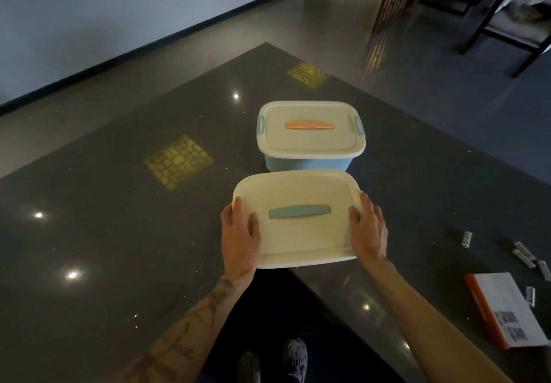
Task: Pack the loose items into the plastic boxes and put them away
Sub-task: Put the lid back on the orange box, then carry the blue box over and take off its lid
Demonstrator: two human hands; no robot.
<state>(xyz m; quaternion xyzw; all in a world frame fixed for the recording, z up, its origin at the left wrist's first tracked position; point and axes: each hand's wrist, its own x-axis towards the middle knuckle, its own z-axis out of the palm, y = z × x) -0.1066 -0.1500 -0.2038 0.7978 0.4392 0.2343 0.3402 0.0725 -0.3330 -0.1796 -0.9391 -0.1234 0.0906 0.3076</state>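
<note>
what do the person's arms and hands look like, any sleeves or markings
Both arms are bare, no sleeves in view. The left forearm carries dark tattoos from the wrist upward; the right forearm shows none. The left hand and right hand wear no gloves or rings.

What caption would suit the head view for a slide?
Left hand and right hand grip a cream lid with blue handle by its sides, before a closed blue box on a table.

Far box (310,135) sat on the surface (119,233), near box (298,227) just before it, booklet (507,308) and small loose pieces (466,239) lay off right.
</note>
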